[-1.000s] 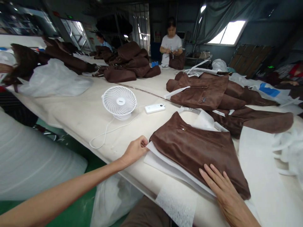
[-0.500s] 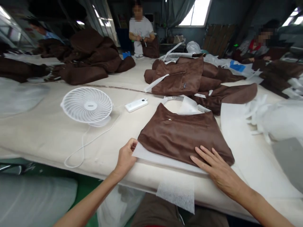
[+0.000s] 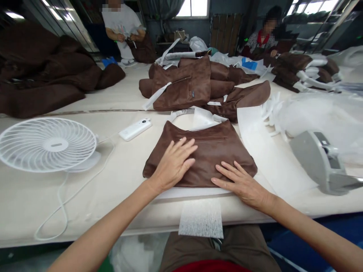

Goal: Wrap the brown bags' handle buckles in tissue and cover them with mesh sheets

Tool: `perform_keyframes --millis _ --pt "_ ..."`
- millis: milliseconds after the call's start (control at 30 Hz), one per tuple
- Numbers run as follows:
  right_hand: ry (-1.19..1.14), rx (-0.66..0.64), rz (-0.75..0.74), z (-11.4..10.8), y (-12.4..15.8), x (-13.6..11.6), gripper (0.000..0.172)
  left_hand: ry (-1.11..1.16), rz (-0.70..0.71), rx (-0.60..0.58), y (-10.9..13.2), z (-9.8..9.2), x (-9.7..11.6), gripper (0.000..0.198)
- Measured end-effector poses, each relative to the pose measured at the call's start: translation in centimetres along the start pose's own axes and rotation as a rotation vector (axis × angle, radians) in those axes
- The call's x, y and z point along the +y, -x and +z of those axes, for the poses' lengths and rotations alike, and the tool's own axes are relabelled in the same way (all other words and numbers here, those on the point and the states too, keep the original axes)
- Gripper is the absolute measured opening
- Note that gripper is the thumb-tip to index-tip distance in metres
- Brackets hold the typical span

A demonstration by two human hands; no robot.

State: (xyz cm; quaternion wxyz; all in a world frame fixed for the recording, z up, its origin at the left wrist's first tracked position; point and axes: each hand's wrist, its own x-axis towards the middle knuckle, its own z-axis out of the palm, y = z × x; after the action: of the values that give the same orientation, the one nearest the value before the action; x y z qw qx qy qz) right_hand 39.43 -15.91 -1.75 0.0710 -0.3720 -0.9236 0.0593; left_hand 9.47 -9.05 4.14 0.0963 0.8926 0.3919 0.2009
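Observation:
A brown handbag (image 3: 204, 158) with a zip across its upper part lies flat on the table, its white-wrapped strap (image 3: 181, 114) toward the far side. My left hand (image 3: 174, 162) rests over the bag's left half, fingers stretched out just below the zip. On the lower right of the bag lies my right hand (image 3: 241, 183), fingers spread. Under the bag's near edge shows a white sheet (image 3: 195, 193). A piece of thin white foam sheet (image 3: 201, 219) hangs over the table's front edge.
To the left stand a white fan (image 3: 53, 145) with its cord and a white phone-like device (image 3: 135, 129). More brown bags (image 3: 181, 88) are piled beyond. A grey tape dispenser (image 3: 320, 162) and clear plastic (image 3: 320, 117) lie at right. Two people work across the table.
My left hand has let go of the white sheet's corner and moved up onto the bag, opening flat. My right hand stays on the bag. The view has turned right.

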Motion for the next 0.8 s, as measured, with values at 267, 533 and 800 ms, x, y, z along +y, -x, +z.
perform_keyframes --millis 267,533,800 --pt "0.037 0.066 -0.022 0.8 -0.1 -0.1 0.067 -0.097 0.287 -0.316 2.1 2.5 -0.7 0.093" --pt "-0.053 -0.038 -0.012 -2.1 -0.3 -1.2 0.068 -0.140 0.229 -0.373 2.2 2.8 -0.4 0.086" --pt "-0.402 0.325 0.300 -6.7 -8.2 3.6 0.036 -0.069 0.158 -0.387 2.2 2.6 0.0 0.099"
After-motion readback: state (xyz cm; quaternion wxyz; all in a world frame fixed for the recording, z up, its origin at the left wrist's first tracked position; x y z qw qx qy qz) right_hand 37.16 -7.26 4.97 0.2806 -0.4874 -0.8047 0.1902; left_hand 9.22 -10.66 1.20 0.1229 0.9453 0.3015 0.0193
